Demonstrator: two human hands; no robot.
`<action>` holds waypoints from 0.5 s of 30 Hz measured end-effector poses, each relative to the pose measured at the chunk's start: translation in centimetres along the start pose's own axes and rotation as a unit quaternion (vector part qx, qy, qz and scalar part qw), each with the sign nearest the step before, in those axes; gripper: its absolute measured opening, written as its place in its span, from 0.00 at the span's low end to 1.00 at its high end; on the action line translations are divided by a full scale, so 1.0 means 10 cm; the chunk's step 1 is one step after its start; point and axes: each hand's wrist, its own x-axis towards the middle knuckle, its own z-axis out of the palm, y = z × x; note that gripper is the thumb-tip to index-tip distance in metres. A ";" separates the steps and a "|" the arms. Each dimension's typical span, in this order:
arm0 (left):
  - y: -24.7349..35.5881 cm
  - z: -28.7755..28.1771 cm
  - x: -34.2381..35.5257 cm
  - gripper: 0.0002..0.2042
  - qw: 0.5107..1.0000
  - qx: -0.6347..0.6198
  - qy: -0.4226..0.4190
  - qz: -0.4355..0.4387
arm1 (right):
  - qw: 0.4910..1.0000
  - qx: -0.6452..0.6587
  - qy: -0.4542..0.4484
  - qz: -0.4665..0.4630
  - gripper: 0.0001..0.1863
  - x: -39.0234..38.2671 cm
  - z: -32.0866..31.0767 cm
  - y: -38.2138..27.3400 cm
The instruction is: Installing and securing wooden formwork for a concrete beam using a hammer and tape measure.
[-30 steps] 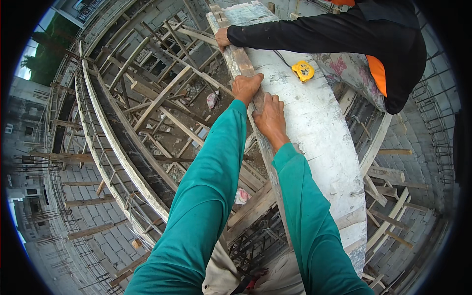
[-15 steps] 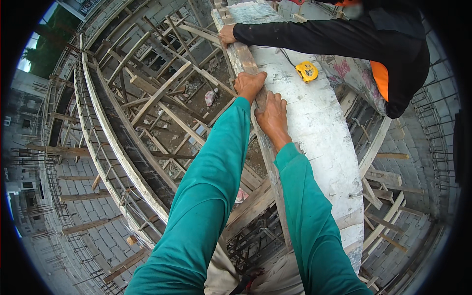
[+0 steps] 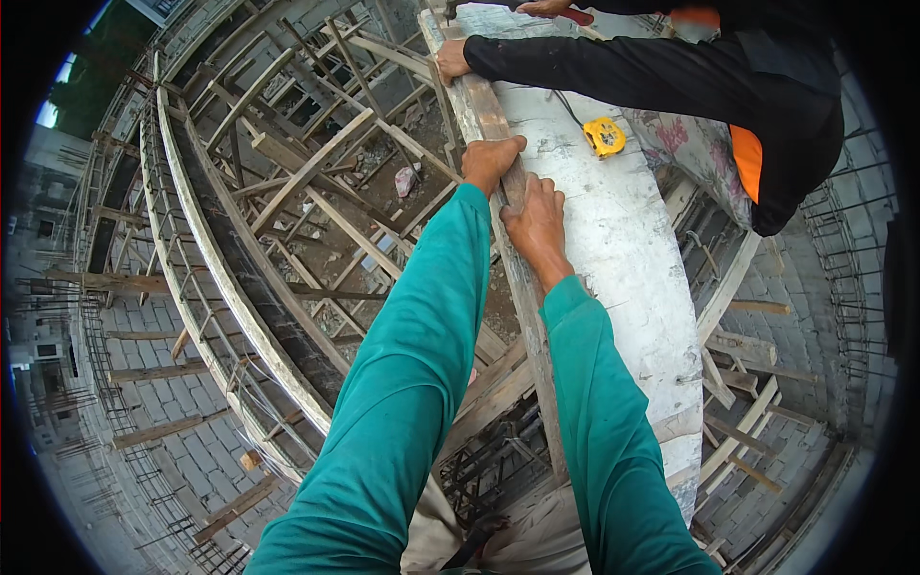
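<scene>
My left hand (image 3: 490, 165) and my right hand (image 3: 540, 233) both grip a long weathered timber (image 3: 532, 350) along the left edge of a pale, scuffed panel (image 3: 623, 287), the left one farther up it. A yellow tape measure (image 3: 604, 138) lies on the panel beyond my right hand. A co-worker's hand (image 3: 451, 59), in a black sleeve, holds the timber's upper part. At the top, that person's other hand (image 3: 541, 8) holds a red-handled tool (image 3: 575, 14) whose head is hard to make out.
Far below to the left is a lattice of wooden props (image 3: 316, 163) over dirt and rubble. A long curved formwork channel with steel bars (image 3: 220, 278) runs beside it. Block walls (image 3: 163, 460) and loose planks surround the raised panel. The co-worker (image 3: 757, 96) crouches at the upper right.
The co-worker's second hand and red-handled tool have come further into view at the top. The scene has shifted slightly in the picture; both my hands still grip the timber.
</scene>
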 end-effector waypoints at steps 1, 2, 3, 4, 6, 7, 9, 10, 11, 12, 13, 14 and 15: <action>0.03 0.02 -0.06 0.39 1.000 0.023 -0.008 0.004 | 1.000 -0.006 0.004 0.002 0.33 0.03 -0.03 0.04; 0.07 0.04 -0.12 0.42 0.999 0.047 -0.017 0.007 | 1.000 -0.015 0.001 0.011 0.33 0.05 -0.05 0.08; 0.06 -0.01 -0.11 0.42 0.999 0.048 -0.013 0.006 | 1.000 -0.014 -0.009 0.016 0.34 0.05 -0.03 0.03; 0.06 -0.06 -0.11 0.42 0.999 0.049 -0.010 0.009 | 1.000 -0.011 -0.011 0.015 0.34 0.04 -0.03 -0.01; 0.08 -0.10 -0.13 0.42 0.999 0.050 -0.009 0.012 | 1.000 -0.004 -0.007 0.009 0.34 0.01 -0.03 -0.05; 0.11 -0.10 -0.15 0.42 0.999 0.049 -0.010 0.006 | 1.000 -0.005 -0.008 0.012 0.34 -0.01 -0.04 -0.04; 0.13 -0.12 -0.17 0.42 0.999 0.047 -0.009 0.002 | 1.000 -0.007 -0.003 0.005 0.34 -0.01 -0.06 -0.04; 0.12 -0.14 -0.17 0.42 0.999 0.048 -0.007 0.004 | 1.000 -0.006 -0.002 0.002 0.34 -0.02 -0.06 -0.06; 0.12 -0.16 -0.17 0.42 0.999 0.048 -0.006 0.007 | 1.000 -0.004 -0.008 0.007 0.34 -0.03 -0.05 -0.08; 0.13 -0.15 -0.18 0.42 0.999 0.046 -0.006 0.010 | 1.000 -0.004 -0.013 0.013 0.34 -0.02 -0.05 -0.07; 0.13 -0.13 -0.21 0.42 0.999 0.050 0.003 0.012 | 1.000 -0.006 -0.010 0.011 0.34 0.00 -0.05 -0.06; 0.14 -0.12 -0.21 0.43 0.998 0.054 0.012 0.013 | 1.000 -0.008 -0.002 0.005 0.34 0.02 -0.05 -0.04; 0.15 -0.12 -0.23 0.43 0.998 0.053 0.011 0.012 | 1.000 -0.009 0.003 0.000 0.34 0.01 -0.05 -0.03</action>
